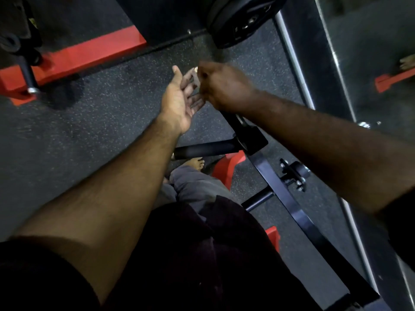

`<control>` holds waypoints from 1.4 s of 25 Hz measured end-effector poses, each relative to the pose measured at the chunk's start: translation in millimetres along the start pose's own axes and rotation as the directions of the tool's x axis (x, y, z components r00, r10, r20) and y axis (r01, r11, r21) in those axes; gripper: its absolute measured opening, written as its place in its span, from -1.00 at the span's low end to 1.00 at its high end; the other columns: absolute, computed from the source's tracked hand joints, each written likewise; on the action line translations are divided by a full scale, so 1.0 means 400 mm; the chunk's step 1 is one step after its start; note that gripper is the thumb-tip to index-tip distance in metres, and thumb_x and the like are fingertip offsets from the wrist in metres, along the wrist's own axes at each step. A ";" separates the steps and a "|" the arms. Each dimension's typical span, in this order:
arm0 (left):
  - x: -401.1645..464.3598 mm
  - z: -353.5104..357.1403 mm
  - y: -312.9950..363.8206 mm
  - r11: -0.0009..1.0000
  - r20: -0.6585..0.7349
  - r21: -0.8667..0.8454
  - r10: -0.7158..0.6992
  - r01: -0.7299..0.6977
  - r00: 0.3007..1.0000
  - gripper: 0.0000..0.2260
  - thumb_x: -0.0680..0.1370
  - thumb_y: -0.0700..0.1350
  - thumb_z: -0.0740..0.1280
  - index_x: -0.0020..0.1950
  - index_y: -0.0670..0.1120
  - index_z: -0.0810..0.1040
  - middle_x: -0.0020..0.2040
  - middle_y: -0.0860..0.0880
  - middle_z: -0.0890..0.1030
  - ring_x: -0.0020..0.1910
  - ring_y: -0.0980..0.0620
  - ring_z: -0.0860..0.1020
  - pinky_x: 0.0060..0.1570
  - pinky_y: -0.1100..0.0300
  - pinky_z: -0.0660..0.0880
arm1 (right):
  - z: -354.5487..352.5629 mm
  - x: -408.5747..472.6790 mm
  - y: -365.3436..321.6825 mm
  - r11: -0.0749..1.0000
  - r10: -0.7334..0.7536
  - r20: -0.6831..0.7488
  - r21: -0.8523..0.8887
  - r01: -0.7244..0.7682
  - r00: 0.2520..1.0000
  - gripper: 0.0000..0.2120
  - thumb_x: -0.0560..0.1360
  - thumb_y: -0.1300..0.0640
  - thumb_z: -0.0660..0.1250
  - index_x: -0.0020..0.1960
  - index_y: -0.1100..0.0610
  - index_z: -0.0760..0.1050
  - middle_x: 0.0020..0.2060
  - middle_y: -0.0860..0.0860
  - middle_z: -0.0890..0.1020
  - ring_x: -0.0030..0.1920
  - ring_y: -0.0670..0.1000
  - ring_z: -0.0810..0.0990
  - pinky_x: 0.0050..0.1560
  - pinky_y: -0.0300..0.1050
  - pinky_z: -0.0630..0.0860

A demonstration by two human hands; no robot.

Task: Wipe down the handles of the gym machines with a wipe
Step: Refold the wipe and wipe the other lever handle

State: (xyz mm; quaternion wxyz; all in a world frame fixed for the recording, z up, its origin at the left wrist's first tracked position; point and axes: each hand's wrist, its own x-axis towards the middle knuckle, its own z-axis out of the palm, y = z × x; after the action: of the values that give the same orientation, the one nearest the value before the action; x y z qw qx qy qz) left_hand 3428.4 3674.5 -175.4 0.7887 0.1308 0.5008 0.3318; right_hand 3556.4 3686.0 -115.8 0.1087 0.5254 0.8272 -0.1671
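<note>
Near the middle of the frame the left hand [183,99] lay palm up, fingers [192,81] straight and slightly apart, held out as if to receive or give something. The right hand [221,86] met it from the right, curled into a fist against those fingertips; whether it pinched anything could not be told. A small pale scrap showed between them, possibly the wipe [195,69], too blurred to be sure. Just below, a black padded handle [207,149] jutted from the machine arm [289,198], within easy reach, probably the next part for wiping. A weight plate [242,19] hung at the top.
</note>
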 end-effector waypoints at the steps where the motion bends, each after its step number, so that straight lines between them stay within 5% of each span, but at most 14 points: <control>1: -0.002 -0.003 -0.002 1.000 0.014 0.005 -0.001 0.001 1.000 -0.44 0.65 0.28 -0.05 0.52 0.01 0.35 0.51 -0.05 0.37 0.42 -0.12 0.43 0.44 -0.05 0.32 | 0.005 -0.051 -0.003 1.000 -0.002 0.067 -0.016 0.004 0.998 -0.77 0.55 0.17 0.33 0.18 0.20 0.49 0.05 0.11 0.57 -0.11 0.09 0.57 -0.22 -0.10 0.35; 4: -0.009 -0.004 -0.005 1.000 0.013 0.008 0.004 -0.004 1.000 -0.44 0.64 0.30 -0.03 0.54 0.04 0.31 0.55 -0.05 0.30 0.47 -0.19 0.34 0.38 -0.07 0.33 | 0.016 -0.156 0.000 1.000 -0.006 0.265 -0.021 0.012 0.964 -0.77 0.55 0.20 0.33 0.18 0.20 0.45 0.00 0.16 0.60 -0.12 0.11 0.58 -0.21 -0.09 0.38; 8: -0.010 0.002 -0.008 1.000 0.009 0.014 0.026 -0.026 1.000 -0.42 0.63 0.31 -0.04 0.49 0.04 0.40 0.40 0.01 0.52 0.31 -0.07 0.53 0.37 -0.05 0.38 | -0.003 -0.030 -0.001 0.995 -0.043 0.060 0.088 0.038 0.997 -0.70 0.58 0.18 0.11 0.18 0.23 0.53 0.11 0.19 0.59 0.10 0.23 0.54 0.06 0.11 0.49; 11: -0.009 -0.008 0.008 0.999 0.021 0.030 0.018 -0.018 1.000 -0.37 0.61 0.34 -0.05 0.44 -0.01 0.46 0.34 -0.03 0.57 0.27 -0.06 0.56 0.37 -0.05 0.39 | 0.012 0.027 -0.017 0.999 0.007 -0.010 -0.031 -0.008 1.000 -0.72 0.59 0.19 0.11 0.16 0.23 0.54 0.07 0.20 0.60 0.09 0.24 0.57 0.05 0.11 0.49; 13: -0.010 -0.017 0.013 1.000 0.037 0.028 0.004 -0.005 0.999 -0.34 0.60 0.36 -0.06 0.48 -0.03 0.41 0.46 -0.08 0.45 0.36 -0.13 0.49 0.37 -0.03 0.37 | 0.011 -0.031 -0.023 0.982 -0.045 0.125 -0.175 0.066 0.991 -0.79 0.58 0.22 0.20 0.11 0.26 0.54 0.03 0.21 0.61 0.02 0.22 0.61 -0.06 0.02 0.51; 16: -0.015 -0.015 0.008 1.000 0.017 0.016 -0.001 0.001 1.000 -0.34 0.61 0.36 -0.07 0.52 -0.03 0.35 0.56 -0.11 0.28 0.47 -0.19 0.33 0.31 -0.04 0.36 | -0.027 -0.126 -0.026 0.941 -0.076 0.478 -0.256 0.221 0.875 -0.87 0.54 0.23 0.30 0.04 0.26 0.55 -0.05 0.20 0.63 -0.07 0.20 0.64 -0.14 -0.02 0.53; 18: -0.015 -0.011 0.002 1.000 0.010 0.008 0.007 -0.007 1.000 -0.34 0.60 0.37 -0.06 0.52 0.00 0.34 0.55 -0.09 0.30 0.46 -0.18 0.36 0.35 -0.06 0.36 | -0.045 -0.089 -0.013 0.951 -0.172 0.362 -0.182 0.250 0.916 -0.85 0.55 0.21 0.28 0.05 0.25 0.55 -0.05 0.20 0.62 -0.08 0.19 0.62 -0.12 0.00 0.54; 20: -0.017 -0.003 0.001 1.000 0.011 0.006 0.009 -0.009 1.000 -0.35 0.61 0.36 -0.07 0.52 0.00 0.35 0.52 -0.06 0.36 0.40 -0.13 0.44 0.38 -0.08 0.34 | -0.037 -0.015 0.010 0.978 -0.188 0.077 -0.078 0.194 0.979 -0.81 0.57 0.19 0.24 0.07 0.27 0.56 -0.01 0.21 0.60 -0.04 0.19 0.60 -0.10 0.00 0.50; 22: -0.019 -0.004 0.009 1.000 0.003 0.017 0.004 -0.004 1.000 -0.37 0.62 0.34 -0.07 0.51 0.00 0.36 0.52 -0.06 0.37 0.40 -0.13 0.44 0.36 -0.07 0.33 | -0.032 0.035 0.015 0.984 0.052 -0.165 0.176 -0.022 0.985 -0.82 0.54 0.13 0.30 0.04 0.17 0.62 -0.01 0.11 0.62 -0.03 0.09 0.60 -0.08 -0.08 0.48; 25: -0.025 -0.009 0.024 0.997 -0.011 0.075 -0.012 0.013 1.000 -0.39 0.63 0.32 -0.07 0.49 0.00 0.38 0.53 -0.08 0.34 0.43 -0.13 0.40 0.29 -0.01 0.36 | 0.006 -0.006 0.019 0.801 0.437 -0.153 0.516 -0.305 0.886 -0.86 0.48 0.05 0.42 0.01 0.03 0.68 -0.11 -0.03 0.70 -0.12 -0.06 0.64 -0.07 -0.18 0.56; 29: -0.036 0.010 0.021 0.959 -0.129 0.278 0.085 -0.047 0.988 -0.58 0.68 0.15 0.08 0.40 -0.01 0.50 0.35 0.00 0.55 0.20 0.04 0.54 0.12 0.11 0.45 | 0.045 -0.083 0.050 0.651 0.535 0.044 0.615 -0.445 0.844 -0.91 0.50 0.15 0.42 -0.07 0.12 0.70 -0.19 0.00 0.72 -0.16 -0.06 0.67 -0.07 -0.13 0.62; 32: -0.035 0.021 0.030 0.906 -0.182 0.410 0.191 -0.102 0.965 -0.72 0.68 -0.06 0.18 0.32 -0.08 0.57 0.17 0.04 0.64 0.01 0.16 0.55 -0.13 0.31 0.40 | 0.034 0.026 0.049 0.129 0.524 0.338 0.876 -0.465 0.782 -0.93 0.50 0.28 0.40 -0.10 0.22 0.67 -0.21 0.14 0.71 -0.17 0.06 0.69 -0.09 -0.02 0.63; 35: -0.032 0.006 0.051 0.867 -0.157 0.489 0.198 -0.099 0.967 -0.72 0.68 -0.13 0.20 0.32 -0.12 0.57 0.14 0.04 0.64 -0.07 0.25 0.52 -0.13 0.43 0.40 | 0.031 0.087 0.072 -0.107 0.405 0.428 0.900 -0.423 0.808 -0.84 0.53 0.37 0.29 0.04 0.37 0.61 -0.12 0.28 0.70 -0.08 0.20 0.71 -0.02 0.08 0.65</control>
State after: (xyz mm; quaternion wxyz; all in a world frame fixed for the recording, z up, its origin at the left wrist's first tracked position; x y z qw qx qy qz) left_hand 3419.0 3681.7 -154.4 0.6491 0.3249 0.6327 0.2698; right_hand 3567.6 3721.4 -144.3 -0.2258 0.6798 0.2761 -0.6408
